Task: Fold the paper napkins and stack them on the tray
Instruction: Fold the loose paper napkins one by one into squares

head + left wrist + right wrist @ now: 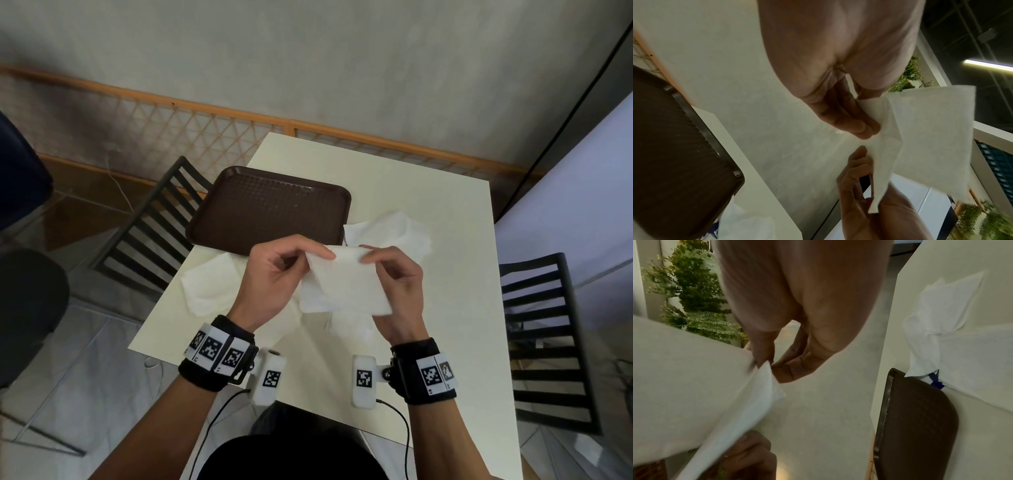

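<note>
A white paper napkin [344,282] is held up above the table, doubled over, with its folded layers hanging down. My left hand [274,274] pinches its top left corner between thumb and fingers [863,128]. My right hand [397,284] pinches the top right corner, thumb over fingers [789,371]. The napkin [929,138] shows as two layers in the left wrist view and as a broad white sheet [684,386] in the right wrist view. The brown textured tray [270,209] lies just beyond the hands with nothing on it.
Loose napkins lie on the cream table [445,342]: one pile [212,284] left of the hands, another [390,229] right of the tray, more [352,325] under the held one. Black slatted chairs stand at the left [150,222] and right [544,335].
</note>
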The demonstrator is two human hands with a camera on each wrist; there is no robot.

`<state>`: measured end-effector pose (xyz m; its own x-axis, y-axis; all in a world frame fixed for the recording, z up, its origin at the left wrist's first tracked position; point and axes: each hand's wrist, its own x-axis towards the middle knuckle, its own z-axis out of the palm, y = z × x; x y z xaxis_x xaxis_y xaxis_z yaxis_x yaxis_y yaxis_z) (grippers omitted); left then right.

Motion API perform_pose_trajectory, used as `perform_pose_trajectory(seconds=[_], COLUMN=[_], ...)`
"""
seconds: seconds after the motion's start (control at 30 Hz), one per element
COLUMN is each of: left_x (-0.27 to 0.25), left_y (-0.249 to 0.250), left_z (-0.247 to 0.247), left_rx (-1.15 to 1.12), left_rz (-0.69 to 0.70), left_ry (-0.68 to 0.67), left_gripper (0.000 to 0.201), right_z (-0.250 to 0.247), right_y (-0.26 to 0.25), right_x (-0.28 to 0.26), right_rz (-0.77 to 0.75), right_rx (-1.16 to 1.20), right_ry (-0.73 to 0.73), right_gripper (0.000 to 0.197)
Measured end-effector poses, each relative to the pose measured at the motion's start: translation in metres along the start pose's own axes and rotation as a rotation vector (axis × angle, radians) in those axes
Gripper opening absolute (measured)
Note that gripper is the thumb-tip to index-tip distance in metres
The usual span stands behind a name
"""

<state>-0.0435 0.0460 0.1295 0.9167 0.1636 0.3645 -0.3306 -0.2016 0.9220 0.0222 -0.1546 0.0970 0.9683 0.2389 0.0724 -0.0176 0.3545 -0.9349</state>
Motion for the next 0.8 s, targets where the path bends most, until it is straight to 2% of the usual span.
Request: perform_pose_trajectory(seconds=[0.1,0.23,0.4,0.47,0.6,0.73,0.8], left_x=[-0.001,-0.004,-0.008,-0.012,-0.022,-0.036,-0.044], left_y=[0.002,0.006,0.004,0.003,-0.007,-0.018,-0.024], left_z=[-0.001,0.0,-0.002,-0.003,-0.007,-0.011,-0.018], left_rx=[-0.016,-0.113,-0.069,-0.021,0.051,0.156,0.184], left_rz=[-0.049,-0.122,-0.125,-0.114,-0.092,-0.103,-0.14], left_ry=[0.015,0.039,0.025,0.006,-0.047,-0.055,-0.041], left_gripper=[0.036,0.037,0.035,0.033,0.029,0.029,0.027], right_z=[0.003,0.008,0.012,0.012,0.021,0.03,0.03], right_y=[0.001,0.0,-0.009,-0.011,-0.005,0.014,0.025], right_x=[0.0,-0.001,0.0,0.001,-0.003,-0.002,0.0], right_rz=[0.024,0.028,0.128,0.113,-0.008,0.064,0.098], right_rx=[-0.024,0.014,0.063,-0.074,-0.572,-0.692,-0.649], right_ry=[0.033,0.017,-0.004,-0.067,-0.279,-0.402,-0.389], right_gripper=[0.031,0.015,0.022,0.029,0.032,0.041,0.044])
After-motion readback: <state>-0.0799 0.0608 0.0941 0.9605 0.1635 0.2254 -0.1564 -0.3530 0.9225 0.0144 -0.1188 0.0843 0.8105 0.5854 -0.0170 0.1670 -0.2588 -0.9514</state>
